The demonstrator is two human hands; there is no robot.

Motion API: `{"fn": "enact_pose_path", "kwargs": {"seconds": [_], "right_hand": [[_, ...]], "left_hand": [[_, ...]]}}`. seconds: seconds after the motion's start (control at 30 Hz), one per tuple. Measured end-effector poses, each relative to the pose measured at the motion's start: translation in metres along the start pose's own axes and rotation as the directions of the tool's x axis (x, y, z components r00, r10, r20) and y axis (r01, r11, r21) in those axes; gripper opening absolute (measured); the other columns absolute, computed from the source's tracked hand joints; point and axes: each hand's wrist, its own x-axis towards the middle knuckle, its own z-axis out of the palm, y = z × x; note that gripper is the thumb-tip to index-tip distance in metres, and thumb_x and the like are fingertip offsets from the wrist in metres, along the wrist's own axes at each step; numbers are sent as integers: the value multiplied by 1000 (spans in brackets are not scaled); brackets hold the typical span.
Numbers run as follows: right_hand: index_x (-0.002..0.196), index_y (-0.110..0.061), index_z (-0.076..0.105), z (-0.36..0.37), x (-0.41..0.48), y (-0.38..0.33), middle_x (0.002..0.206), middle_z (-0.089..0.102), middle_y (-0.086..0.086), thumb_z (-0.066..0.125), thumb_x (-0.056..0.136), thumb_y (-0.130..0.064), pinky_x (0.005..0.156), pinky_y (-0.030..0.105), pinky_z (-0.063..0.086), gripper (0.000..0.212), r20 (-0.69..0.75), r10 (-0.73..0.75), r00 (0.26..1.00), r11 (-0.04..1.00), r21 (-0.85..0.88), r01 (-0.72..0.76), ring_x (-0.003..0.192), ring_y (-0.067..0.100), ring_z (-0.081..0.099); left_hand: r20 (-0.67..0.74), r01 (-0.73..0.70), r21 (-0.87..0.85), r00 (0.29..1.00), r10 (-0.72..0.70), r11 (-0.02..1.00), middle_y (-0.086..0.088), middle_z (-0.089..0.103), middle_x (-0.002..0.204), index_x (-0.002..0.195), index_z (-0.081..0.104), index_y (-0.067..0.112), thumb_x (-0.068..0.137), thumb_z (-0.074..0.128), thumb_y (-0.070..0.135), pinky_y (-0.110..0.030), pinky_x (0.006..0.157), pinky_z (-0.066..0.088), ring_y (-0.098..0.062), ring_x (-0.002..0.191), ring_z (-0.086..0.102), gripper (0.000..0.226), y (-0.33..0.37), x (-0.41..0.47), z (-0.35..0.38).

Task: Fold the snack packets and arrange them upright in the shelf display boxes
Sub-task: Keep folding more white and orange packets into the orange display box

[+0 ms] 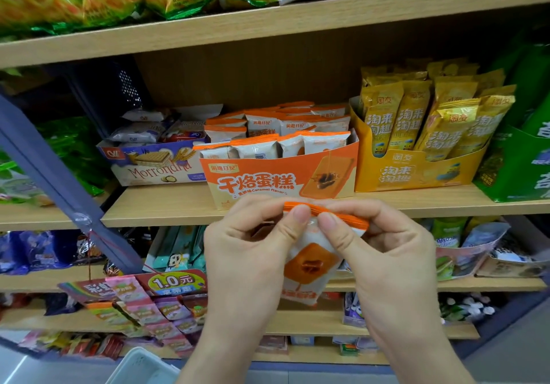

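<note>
Fingers [296, 217] of left hand [247, 252] and right hand [393, 258] pinched snack packet [309, 264] top, mid-fold.
Next move probably needed: crease finished, packet stood upright in orange display box [276, 175], mid-frame.

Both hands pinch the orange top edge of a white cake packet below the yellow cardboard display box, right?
No: the head view shows left hand and right hand pinching the orange top edge of the white cake packet below the orange cardboard display box.

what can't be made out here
Head view:
Sides of the white-and-orange plastic snack packet: covered by left hand and right hand.
Back rows in the orange cardboard display box: mostly hidden by front packets.
Green carton at right: cut off by the frame.
</note>
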Motion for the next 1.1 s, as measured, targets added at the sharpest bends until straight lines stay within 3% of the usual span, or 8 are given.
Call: {"fn": "enact_pose_path", "kwargs": {"seconds": [0.23, 0.4, 0.5, 0.63, 0.73, 0.8, 0.97, 1.1], "right_hand": [[80, -24, 79, 0, 1, -1, 80, 76, 1, 71, 66, -24, 65, 18, 55, 16, 5, 81, 997, 992, 101, -81, 76, 12, 73], [78, -27, 80, 2, 0, -1, 80, 76, 2, 72, 63, -30, 65, 21, 56, 17, -10, 75, 997, 991, 114, -74, 77, 15, 73], [76, -26, 79, 3, 1, 0, 78, 76, 3, 72, 63, -30, 65, 21, 56, 15, -2, 61, 998, 993, 103, -61, 75, 15, 72], [76, -26, 80, 2, 3, 1, 80, 76, 5, 68, 68, -33, 66, 23, 56, 15, 69, 86, 994, 988, 124, -94, 78, 17, 72], [85, -28, 80, 1, 5, -1, 89, 77, 3, 65, 70, -32, 69, 22, 56, 21, 181, 117, 976, 974, 171, -149, 85, 15, 73], [87, -26, 79, 0, 8, 0, 88, 77, 2, 69, 66, -29, 68, 20, 56, 24, 162, 126, 979, 975, 165, -152, 84, 13, 73], [72, -24, 78, -6, 15, 7, 70, 74, 1, 74, 57, -27, 62, 18, 54, 15, -18, 74, 997, 996, 57, -73, 66, 8, 69], [76, -23, 77, -7, 14, 8, 74, 75, -4, 75, 65, -20, 63, 17, 54, 12, -9, -44, 999, 996, -76, 43, 72, 8, 71]], "left_hand": [[-112, 60, -118, 991, -73, 991, -19, 70, 93, 88, 72, 5, 78, 78, 24, -63, 84, 52, -38, 94, 67, 22, -6, 1, -3], [-118, 54, -136, 991, -70, 989, 1, 70, 80, 77, 75, 20, 62, 77, 46, -62, 87, 52, -24, 85, 67, 30, 0, 0, -2], [-134, 20, -174, 990, -44, 985, 3, 69, 78, 73, 75, 23, 62, 84, 43, -61, 87, 52, -22, 83, 65, 24, -1, 0, 0], [-122, -29, -319, 992, -11, 947, -1, 69, 83, 74, 78, 21, 53, 88, 52, -41, 83, 57, -22, 89, 67, 39, -1, -1, 0], [-121, 16, -443, 990, -77, 896, -2, 71, 78, 68, 76, 18, 55, 84, 35, -28, 71, 57, -17, 81, 68, 22, 0, 1, 1], [-132, 37, -461, 985, -110, 887, -2, 71, 74, 65, 75, 19, 58, 77, 27, -24, 67, 56, -14, 76, 68, 10, 1, 2, 2], [-69, -98, -146, 994, 89, 984, 4, 67, 83, 77, 72, 30, 76, 73, 26, -25, 74, 52, -10, 84, 63, 5, -4, 2, -3], [128, -264, 201, 962, 242, 943, 8, 69, 94, 88, 74, 32, 79, 69, 35, -20, 77, 51, -14, 95, 65, 11, 2, 7, -8]]}}
